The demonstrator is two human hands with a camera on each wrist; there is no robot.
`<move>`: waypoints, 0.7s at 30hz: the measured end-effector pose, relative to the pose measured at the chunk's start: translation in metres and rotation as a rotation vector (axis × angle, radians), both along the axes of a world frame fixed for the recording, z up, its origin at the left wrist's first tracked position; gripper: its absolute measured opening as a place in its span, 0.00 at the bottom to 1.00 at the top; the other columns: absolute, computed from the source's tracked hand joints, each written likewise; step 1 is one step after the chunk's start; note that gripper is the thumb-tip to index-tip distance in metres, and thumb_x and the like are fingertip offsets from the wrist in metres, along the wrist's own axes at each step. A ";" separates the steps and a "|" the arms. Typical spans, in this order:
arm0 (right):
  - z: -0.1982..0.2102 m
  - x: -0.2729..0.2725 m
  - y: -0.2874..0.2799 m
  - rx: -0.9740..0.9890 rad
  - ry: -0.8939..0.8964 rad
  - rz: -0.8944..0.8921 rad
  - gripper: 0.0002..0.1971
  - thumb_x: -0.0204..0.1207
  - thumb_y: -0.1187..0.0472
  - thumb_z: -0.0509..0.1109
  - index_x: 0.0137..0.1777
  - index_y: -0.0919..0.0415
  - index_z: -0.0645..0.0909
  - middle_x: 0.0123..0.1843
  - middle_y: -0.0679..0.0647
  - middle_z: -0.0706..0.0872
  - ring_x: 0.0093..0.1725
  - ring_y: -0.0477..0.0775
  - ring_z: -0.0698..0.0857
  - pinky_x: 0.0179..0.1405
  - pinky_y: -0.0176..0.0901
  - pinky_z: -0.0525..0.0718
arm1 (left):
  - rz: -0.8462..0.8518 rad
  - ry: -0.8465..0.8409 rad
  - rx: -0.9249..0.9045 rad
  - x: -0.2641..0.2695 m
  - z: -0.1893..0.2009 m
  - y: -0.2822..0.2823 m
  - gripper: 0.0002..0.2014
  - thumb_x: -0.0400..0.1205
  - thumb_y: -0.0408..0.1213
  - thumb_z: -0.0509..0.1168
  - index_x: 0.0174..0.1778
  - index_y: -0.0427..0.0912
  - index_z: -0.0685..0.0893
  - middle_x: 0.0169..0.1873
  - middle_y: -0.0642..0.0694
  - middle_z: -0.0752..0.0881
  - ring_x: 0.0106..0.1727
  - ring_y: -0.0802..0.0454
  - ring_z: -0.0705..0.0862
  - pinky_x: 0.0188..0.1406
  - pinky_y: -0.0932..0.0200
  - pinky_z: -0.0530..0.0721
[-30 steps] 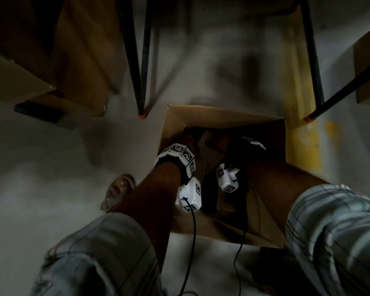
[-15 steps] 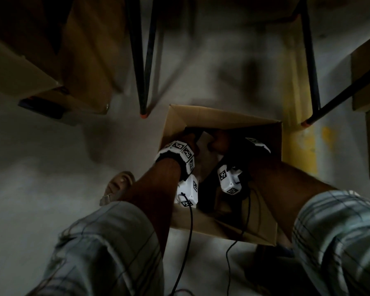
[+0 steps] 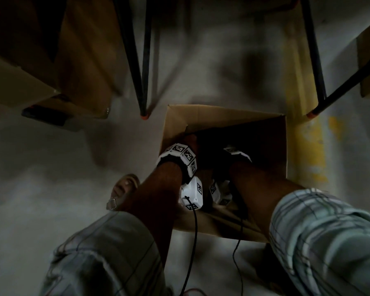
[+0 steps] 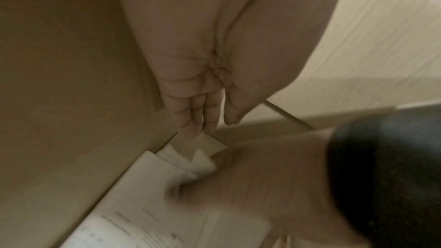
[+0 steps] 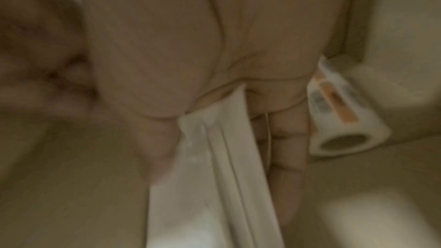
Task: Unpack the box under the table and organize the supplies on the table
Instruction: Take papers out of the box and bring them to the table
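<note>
Both hands were deep inside the open cardboard box on the floor, between the dark table legs that stood beyond them. The left hand reached straight down along the near box wall, fingers extended and close together, its fingertips at or just above a folded white corner in the bottom angle; whether they actually pressed it could not be told. Just right of it, the right hand had its thumb and fingers closed around a bunch of white sheets, blurred by motion; in the left wrist view the same pale stack, faintly printed, lay flat under both hands. Beyond the right hand's fingers, a white roll with an orange label lay on its side on the box floor, apart from the grip. Judged from this, unpacking had barely begun, nothing yet on the table. The risks looked plain: sheets gripped at one edge could crease, tear or fan out and slip back as they were lifted, and the dim, cramped box left little room for both wrists and their trailing cables.
</note>
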State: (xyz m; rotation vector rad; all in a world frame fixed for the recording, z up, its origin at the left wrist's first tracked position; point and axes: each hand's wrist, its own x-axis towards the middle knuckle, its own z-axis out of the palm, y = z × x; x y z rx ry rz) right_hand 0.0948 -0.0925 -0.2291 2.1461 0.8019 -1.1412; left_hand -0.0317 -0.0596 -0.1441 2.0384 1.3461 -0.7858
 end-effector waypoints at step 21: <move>0.186 0.035 -0.038 0.650 0.328 0.381 0.26 0.75 0.55 0.68 0.74 0.54 0.73 0.75 0.59 0.76 0.73 0.61 0.75 0.69 0.45 0.74 | 0.493 -0.480 0.092 0.019 0.149 -0.034 0.16 0.83 0.29 0.58 0.65 0.36 0.81 0.67 0.39 0.81 0.68 0.42 0.79 0.70 0.57 0.73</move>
